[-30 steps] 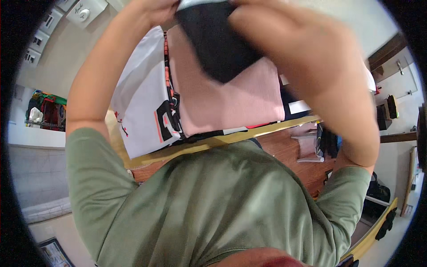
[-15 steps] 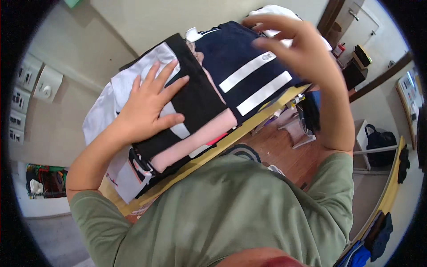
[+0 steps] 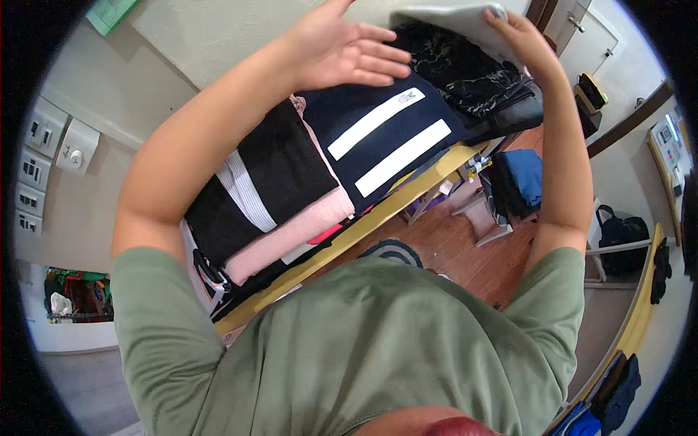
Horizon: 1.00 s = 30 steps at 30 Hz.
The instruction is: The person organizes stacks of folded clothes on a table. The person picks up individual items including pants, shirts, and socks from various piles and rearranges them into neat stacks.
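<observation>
At the far right of the pile, my right hand [image 3: 515, 38] pinches the edge of a white cloth [image 3: 451, 14], which is raised over a black patterned garment [image 3: 454, 65]. My left hand [image 3: 349, 54] hovers over the far side of a folded navy garment with white stripes [image 3: 391, 140], its fingers spread and holding nothing. Beside the navy piece lies a folded black garment [image 3: 283, 152] with a white striped band. A pink rolled fold of cloth [image 3: 291, 232] runs along its near edge. My left forearm hides part of the pile.
A yellow table edge [image 3: 342, 247] runs in front of my body. Beyond the pile stands a pale wall [image 3: 218, 36]. On the floor at right are dark and blue cloths [image 3: 520, 178], and a black bag [image 3: 622, 236] rests on a shelf.
My left hand has left the black garment and moved far and to the right. My right hand has taken hold of the white cloth, and the black patterned garment now shows beneath it.
</observation>
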Motion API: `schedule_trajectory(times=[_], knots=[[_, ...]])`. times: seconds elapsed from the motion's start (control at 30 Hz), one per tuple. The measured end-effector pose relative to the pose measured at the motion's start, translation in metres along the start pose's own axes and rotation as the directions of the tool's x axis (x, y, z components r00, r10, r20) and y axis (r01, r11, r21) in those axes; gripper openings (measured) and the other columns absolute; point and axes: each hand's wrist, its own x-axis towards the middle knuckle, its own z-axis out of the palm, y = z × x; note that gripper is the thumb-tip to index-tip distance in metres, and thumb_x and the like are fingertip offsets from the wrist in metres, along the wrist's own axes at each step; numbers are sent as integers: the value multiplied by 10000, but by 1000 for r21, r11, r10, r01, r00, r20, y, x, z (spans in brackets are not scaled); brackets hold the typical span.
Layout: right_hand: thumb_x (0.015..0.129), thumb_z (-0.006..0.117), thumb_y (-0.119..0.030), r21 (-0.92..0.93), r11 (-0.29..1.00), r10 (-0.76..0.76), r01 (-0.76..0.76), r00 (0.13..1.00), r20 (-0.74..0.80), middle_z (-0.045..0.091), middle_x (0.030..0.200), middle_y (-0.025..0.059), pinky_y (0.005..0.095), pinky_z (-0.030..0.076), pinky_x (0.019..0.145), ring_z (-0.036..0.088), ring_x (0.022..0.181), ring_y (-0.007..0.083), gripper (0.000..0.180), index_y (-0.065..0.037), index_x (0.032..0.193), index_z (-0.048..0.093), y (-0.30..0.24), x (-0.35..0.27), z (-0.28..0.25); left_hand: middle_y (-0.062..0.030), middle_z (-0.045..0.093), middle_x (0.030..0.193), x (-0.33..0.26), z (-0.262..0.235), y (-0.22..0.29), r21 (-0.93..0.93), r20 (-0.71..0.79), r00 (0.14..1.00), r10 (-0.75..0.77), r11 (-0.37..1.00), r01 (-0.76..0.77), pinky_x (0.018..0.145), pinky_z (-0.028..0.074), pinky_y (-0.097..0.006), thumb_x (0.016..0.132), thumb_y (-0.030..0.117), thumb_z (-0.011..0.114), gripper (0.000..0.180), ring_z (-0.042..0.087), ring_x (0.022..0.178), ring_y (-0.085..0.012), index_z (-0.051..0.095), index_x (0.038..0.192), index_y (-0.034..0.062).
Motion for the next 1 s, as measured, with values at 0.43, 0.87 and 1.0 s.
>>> schedule_trajectory(times=[0.43, 0.87, 1.0], knots=[[998, 628, -256, -7, 958, -286, 286, 955, -76, 703, 945, 50, 310, 549, 745, 651, 831, 135, 277, -43, 1171, 664, -163, -81, 20, -253, 630, 1149, 23, -43, 100, -45, -219, 824, 523, 838, -544, 883, 609, -517, 903, -68, 470, 314, 687, 1033, -348, 496, 1215, -86], [811, 676, -104, -458, 594, -486, 661, 749, 451, 459, 1507, 81, 694, 318, 1076, 372, 1438, 350, 627, -201, 1411, 522, -111, -159, 151, -154, 674, 918, -17, -167, 11, 812, -384, 796, 468, 582, 49, 614, 529, -373, 787, -92, 660, 525, 640, 751, -238, 515, 1291, -116], [813, 680, -122, -509, 566, -428, 648, 759, 490, 436, 1526, 74, 705, 314, 1076, 355, 1447, 356, 654, -221, 1434, 503, -121, -164, 149, -179, 673, 1199, -30, -161, 27, 826, -537, 677, 503, 476, 302, 921, 530, -308, 844, 51, 635, 559, 661, 1123, -225, 550, 1392, 116]])
